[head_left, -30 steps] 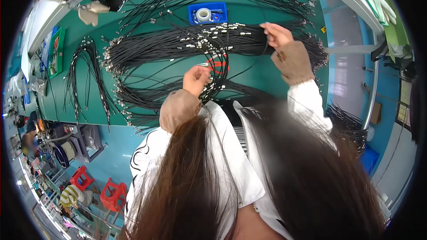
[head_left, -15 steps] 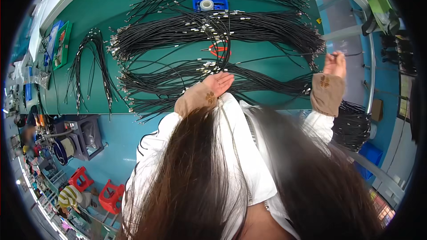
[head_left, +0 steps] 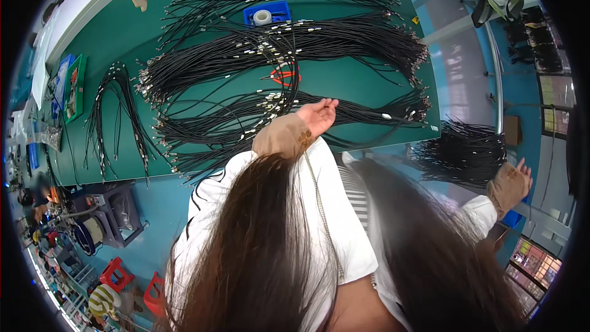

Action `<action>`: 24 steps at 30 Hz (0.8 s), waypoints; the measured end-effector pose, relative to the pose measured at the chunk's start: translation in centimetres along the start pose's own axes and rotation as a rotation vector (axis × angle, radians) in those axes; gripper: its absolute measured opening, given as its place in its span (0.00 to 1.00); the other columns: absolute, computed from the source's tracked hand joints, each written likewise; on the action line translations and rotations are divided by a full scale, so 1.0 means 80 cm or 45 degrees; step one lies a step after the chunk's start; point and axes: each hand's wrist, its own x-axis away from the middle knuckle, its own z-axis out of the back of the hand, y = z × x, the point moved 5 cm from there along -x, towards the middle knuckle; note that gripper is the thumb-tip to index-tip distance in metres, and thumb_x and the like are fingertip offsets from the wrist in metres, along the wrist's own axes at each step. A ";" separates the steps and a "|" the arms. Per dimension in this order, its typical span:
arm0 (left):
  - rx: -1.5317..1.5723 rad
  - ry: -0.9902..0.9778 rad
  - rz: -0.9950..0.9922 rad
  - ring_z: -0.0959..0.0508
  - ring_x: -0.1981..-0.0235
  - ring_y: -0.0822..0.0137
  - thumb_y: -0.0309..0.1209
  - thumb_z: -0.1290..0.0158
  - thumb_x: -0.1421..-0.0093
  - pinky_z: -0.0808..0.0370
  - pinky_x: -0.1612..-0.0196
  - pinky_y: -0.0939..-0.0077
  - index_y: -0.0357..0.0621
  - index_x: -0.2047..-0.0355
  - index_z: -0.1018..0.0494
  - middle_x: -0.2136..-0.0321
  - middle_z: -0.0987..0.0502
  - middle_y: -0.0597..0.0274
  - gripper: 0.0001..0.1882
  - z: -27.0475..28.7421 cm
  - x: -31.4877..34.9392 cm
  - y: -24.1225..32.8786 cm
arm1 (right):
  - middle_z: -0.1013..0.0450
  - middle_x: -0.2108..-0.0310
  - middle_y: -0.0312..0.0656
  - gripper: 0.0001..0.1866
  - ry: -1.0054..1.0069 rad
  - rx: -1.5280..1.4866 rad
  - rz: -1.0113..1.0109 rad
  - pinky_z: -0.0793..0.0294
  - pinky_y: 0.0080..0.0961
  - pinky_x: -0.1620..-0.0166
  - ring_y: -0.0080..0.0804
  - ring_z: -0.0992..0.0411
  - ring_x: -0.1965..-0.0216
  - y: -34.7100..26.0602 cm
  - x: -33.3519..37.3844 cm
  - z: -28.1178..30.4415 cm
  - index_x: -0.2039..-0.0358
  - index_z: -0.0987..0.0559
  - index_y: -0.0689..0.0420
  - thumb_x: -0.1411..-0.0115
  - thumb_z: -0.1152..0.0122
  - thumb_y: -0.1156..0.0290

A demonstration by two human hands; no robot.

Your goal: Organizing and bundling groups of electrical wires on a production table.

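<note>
My left hand (head_left: pixel 319 114) lies palm up with fingers apart over a bundle of black cables (head_left: pixel 258 110) with metal ends, spread on the green table (head_left: pixel 203 18); it holds nothing. My right hand (head_left: pixel 519 171) is off the table's right end, fingers spread, next to a pile of black cables (head_left: pixel 461 150) lying below the table edge. More cable bundles (head_left: pixel 319 40) fan across the table's far side. A tan wrist sleeve covers each forearm. My long hair hides the near table edge.
A blue tray (head_left: pixel 278 10) holding a white tape roll (head_left: pixel 262 17) sits at the table's far side, and a red ring (head_left: pixel 286 75) lies among the cables. A separate cable bunch (head_left: pixel 114 117) lies left. Red stools (head_left: pixel 117 273) and a spool rack (head_left: pixel 101 221) stand on the floor at left.
My right hand has swung from the cables on the table out and down past the table's right end toward the pile there. My left hand shifted slightly right and turned palm up.
</note>
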 end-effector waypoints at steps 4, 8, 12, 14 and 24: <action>-0.027 0.088 0.024 0.27 0.60 0.62 0.26 0.56 0.39 0.24 0.57 0.72 0.32 0.64 0.35 0.60 0.29 0.49 0.07 0.000 0.009 -0.016 | 0.29 0.60 0.51 0.13 0.153 0.193 0.162 0.26 0.25 0.62 0.36 0.28 0.67 -0.012 -0.012 0.041 0.61 0.30 0.68 0.39 0.53 0.70; 0.017 0.157 0.165 0.30 0.52 0.56 0.26 0.59 0.37 0.26 0.53 0.67 0.32 0.60 0.37 0.56 0.31 0.46 0.09 0.028 0.008 -0.012 | 0.27 0.61 0.50 0.12 0.205 0.331 0.345 0.25 0.24 0.62 0.37 0.27 0.66 -0.014 -0.014 0.027 0.64 0.28 0.68 0.39 0.54 0.70; 0.369 0.063 0.014 0.30 0.50 0.60 0.27 0.64 0.36 0.29 0.49 0.68 0.35 0.52 0.37 0.51 0.32 0.52 0.14 0.061 0.014 0.032 | 0.26 0.63 0.50 0.13 0.204 0.455 0.625 0.25 0.23 0.61 0.38 0.26 0.65 -0.010 -0.017 -0.008 0.67 0.26 0.68 0.39 0.54 0.71; 0.276 0.068 0.079 0.31 0.49 0.60 0.27 0.65 0.36 0.30 0.48 0.68 0.36 0.52 0.36 0.51 0.31 0.53 0.15 0.064 0.006 0.031 | 0.25 0.63 0.50 0.14 0.208 0.525 0.825 0.25 0.22 0.61 0.38 0.25 0.65 -0.020 -0.021 -0.027 0.69 0.25 0.68 0.39 0.56 0.70; -1.603 -0.331 -0.387 0.26 0.55 0.59 0.34 0.61 0.35 0.32 0.47 0.66 0.33 0.60 0.32 0.58 0.28 0.48 0.15 -0.053 0.035 0.001 | 0.27 0.77 0.44 0.21 -0.153 0.229 0.525 0.34 0.14 0.77 0.25 0.33 0.80 -0.185 0.047 -0.147 0.54 0.32 0.70 0.36 0.60 0.63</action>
